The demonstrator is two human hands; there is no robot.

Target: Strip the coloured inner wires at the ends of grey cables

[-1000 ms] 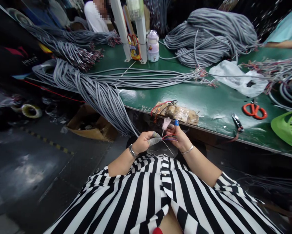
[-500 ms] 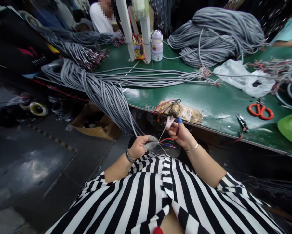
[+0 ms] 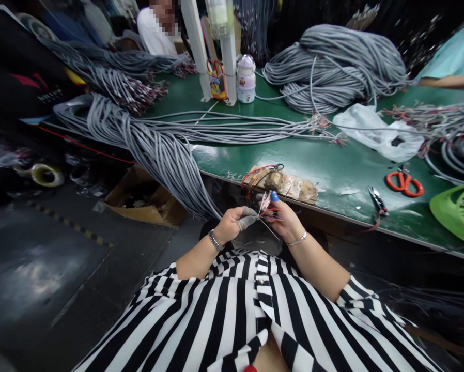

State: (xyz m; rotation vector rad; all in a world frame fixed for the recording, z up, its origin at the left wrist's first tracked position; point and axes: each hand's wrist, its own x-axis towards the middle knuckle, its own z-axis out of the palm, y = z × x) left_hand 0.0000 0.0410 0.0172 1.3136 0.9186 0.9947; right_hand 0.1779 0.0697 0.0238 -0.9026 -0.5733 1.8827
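Note:
My left hand [image 3: 234,223], with a grey finger cot on the thumb, is closed around the end of a grey cable [image 3: 201,199] that hangs down from the big bundle of grey cables [image 3: 154,144] on the green table [image 3: 333,160]. My right hand [image 3: 282,217], with a blue cot on one finger and a pink one on another, pinches the thin coloured wires [image 3: 266,213] sticking out of that cable end. The two hands almost touch, just below the table's front edge, above my striped shirt.
A taped pad with red and black wires [image 3: 282,181] lies at the table edge. Red scissors [image 3: 404,183], small cutters [image 3: 377,199], a green fan [image 3: 459,209], a plastic bag [image 3: 375,129] and a cable coil [image 3: 333,62] lie farther right. Two other people sit at the table's far side.
My right hand has come back down and left to the cable end, closing the gap to my left hand. The fanned-out coloured wires are now gathered between my fingers.

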